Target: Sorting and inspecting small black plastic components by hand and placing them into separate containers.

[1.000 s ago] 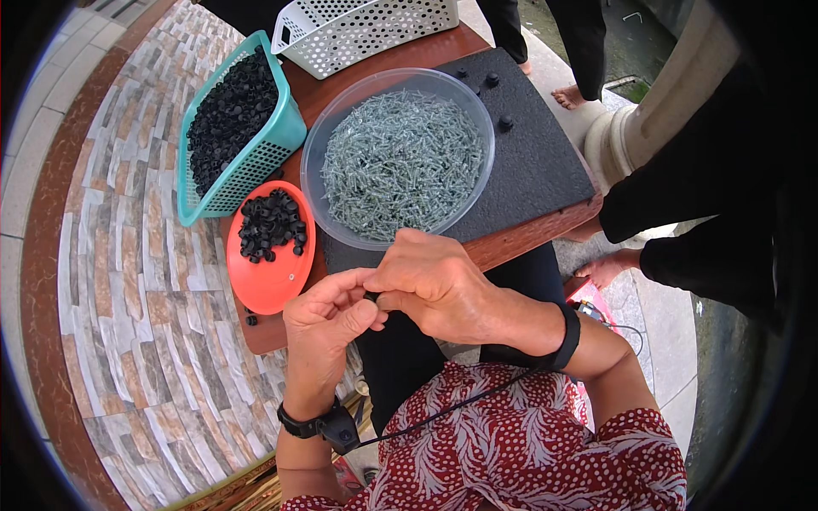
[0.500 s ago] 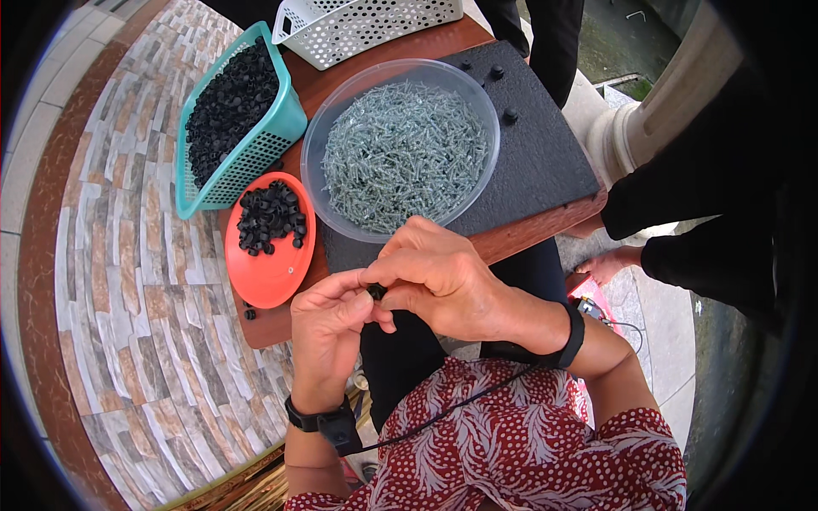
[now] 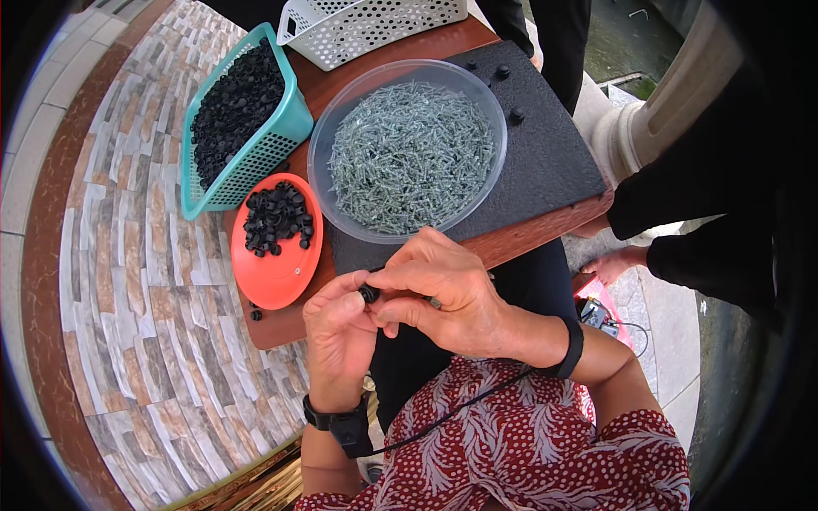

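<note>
A small round black cap (image 3: 369,293) sits between the thumb and fingers of my left hand (image 3: 339,328), which is closed on it. My right hand (image 3: 447,294) comes in from the right with thumb and fingers pinched, its index fingertip against the cap. Partly hidden under the right hand's fingers is a small silvery piece (image 3: 433,301), similar in colour to the pieces in the bowl. Just beyond both hands stands a clear plastic bowl (image 3: 322,192) full of thin silvery screw-like pieces (image 3: 413,153). To the left, an orange plate (image 3: 271,281) carries a heap of black caps (image 3: 277,213).
A teal basket (image 3: 285,128) of black pieces stands at the far left, beside a white perforated basket (image 3: 375,34). Beneath them is a wooden table (image 3: 554,217) with a dark mat (image 3: 554,145); a few loose caps (image 3: 517,114) lie on it. Another person's legs (image 3: 699,213) are at the right.
My fingertips have shifted slightly, so more of the black cap shows in my left hand. A silvery piece now shows under my right fingers. The whole view has drifted a little.
</note>
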A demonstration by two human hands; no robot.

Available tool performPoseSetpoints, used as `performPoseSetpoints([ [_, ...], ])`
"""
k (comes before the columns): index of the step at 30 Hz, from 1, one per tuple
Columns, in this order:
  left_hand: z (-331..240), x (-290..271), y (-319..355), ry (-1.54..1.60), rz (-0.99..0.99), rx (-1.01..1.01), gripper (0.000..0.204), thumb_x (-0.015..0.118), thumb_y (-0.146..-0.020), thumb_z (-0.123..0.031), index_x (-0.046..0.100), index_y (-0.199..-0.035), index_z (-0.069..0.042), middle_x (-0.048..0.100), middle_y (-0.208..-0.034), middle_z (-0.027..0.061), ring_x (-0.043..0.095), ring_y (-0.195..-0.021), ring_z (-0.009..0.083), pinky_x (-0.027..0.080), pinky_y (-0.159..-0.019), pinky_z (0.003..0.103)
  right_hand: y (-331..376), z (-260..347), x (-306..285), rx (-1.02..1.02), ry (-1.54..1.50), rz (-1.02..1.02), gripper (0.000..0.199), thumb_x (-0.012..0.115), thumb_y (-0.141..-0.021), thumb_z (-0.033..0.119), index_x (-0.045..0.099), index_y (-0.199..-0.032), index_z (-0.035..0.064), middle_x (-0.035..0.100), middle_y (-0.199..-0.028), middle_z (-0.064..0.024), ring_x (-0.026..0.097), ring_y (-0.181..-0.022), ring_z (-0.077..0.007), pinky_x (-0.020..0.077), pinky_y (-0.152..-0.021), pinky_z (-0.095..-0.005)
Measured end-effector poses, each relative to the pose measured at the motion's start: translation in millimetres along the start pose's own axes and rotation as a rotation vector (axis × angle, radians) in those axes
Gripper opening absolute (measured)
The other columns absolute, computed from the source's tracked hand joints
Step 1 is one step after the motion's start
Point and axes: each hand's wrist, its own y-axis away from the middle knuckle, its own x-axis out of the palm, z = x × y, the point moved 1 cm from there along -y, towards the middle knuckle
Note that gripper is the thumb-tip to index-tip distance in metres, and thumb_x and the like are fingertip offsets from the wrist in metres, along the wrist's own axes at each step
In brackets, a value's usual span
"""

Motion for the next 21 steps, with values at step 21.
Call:
performPoseSetpoints([
  [21,8.4,-8.7,-1.7,0.016,-0.061,0.058,0.021,0.056,-0.083,-0.009,0.058,-0.097,0.007,0.063,-0.085,0.0169,0.061,-0.066,0.0208,0.048,-0.05,0.03,5.5,-4.8,16.5,0.065,-0.027,-0.065,0.026,0.071,-0.07,0.003,0.065,-0.096,0.0021,0.062,-0.079,-0.0049,0.057,-0.073,-0.0185,0.0417,-0.071,-0.0315],
])
